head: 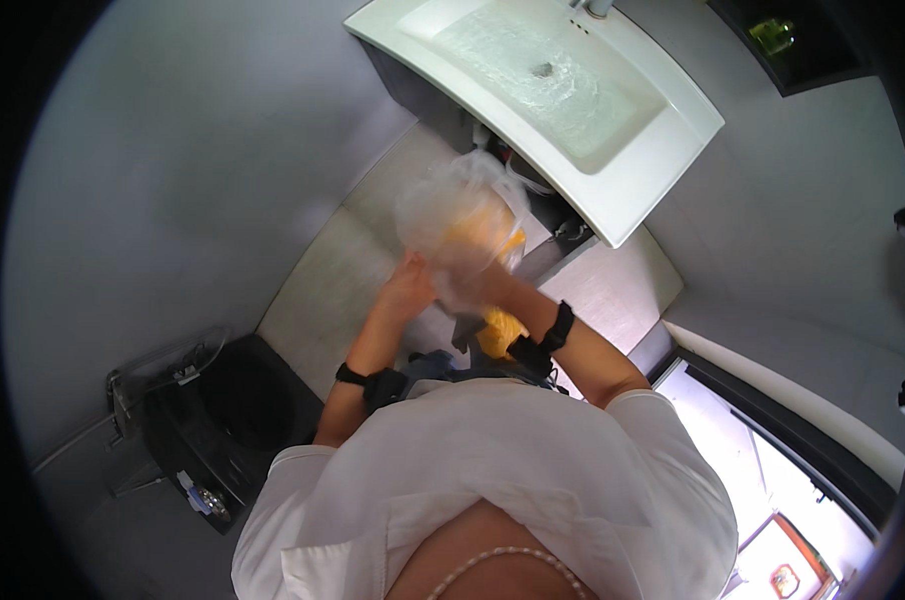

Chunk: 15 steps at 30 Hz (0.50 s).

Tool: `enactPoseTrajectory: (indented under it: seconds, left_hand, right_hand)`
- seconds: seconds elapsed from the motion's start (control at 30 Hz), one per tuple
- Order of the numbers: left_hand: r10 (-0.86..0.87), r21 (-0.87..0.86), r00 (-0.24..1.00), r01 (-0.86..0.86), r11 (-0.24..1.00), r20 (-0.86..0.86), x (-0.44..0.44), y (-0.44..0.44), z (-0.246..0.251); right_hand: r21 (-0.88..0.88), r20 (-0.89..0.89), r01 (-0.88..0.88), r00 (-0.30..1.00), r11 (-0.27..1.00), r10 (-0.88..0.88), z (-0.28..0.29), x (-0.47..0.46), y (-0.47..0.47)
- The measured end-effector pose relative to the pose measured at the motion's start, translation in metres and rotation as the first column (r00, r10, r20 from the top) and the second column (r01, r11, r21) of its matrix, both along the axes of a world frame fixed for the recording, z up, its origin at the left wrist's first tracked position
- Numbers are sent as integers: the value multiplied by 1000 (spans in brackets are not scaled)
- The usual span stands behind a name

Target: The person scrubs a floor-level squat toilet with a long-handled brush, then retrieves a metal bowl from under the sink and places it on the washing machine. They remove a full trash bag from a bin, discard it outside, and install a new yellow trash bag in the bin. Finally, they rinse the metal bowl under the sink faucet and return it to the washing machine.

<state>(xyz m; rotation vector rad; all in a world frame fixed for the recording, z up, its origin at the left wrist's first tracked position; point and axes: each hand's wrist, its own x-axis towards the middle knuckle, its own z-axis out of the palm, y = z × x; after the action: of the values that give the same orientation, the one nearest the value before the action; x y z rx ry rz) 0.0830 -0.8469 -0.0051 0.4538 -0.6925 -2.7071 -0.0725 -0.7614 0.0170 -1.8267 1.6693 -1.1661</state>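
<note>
A translucent plastic bag (452,199), blurred by motion, spreads in front of my hands over the floor. My left hand (410,285) touches the bag's left edge; its fingers are partly hidden, and its grip is unclear. My right hand (490,281) lies inside or behind the bag's film, too blurred to tell its fingers apart. Something orange-yellow shows through the film around it. Another orange-yellow crinkled thing (502,334), perhaps a bag, is below my right wrist. Dark straps with small boxes sit on both forearms.
A white washbasin (632,199) with water in it is at the upper right, above a dark cabinet. A black toilet (227,420) stands at the lower left. Grey walls surround the tiled floor (332,262); a doorway (767,442) is at the lower right.
</note>
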Motion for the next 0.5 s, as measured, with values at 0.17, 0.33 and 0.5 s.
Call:
enactPoseTrajectory:
  seconds: [0.17, 0.33, 0.5]
  left_hand:
    - [-27, -430, 929, 197, 881, 370, -33, 13, 7]
    - [-126, -172, 829, 257, 951, 544, -98, -31, -89]
    - [124, -997, 990, 63, 33, 66, -156, -77, -190]
  right_hand:
    - [626, 111, -396, 898, 672, 426, -5, -16, 10]
    - [348, 155, -33, 988, 937, -22, 9, -42, 46]
    - [483, 88, 420, 850, 768, -520, 33, -61, 114]
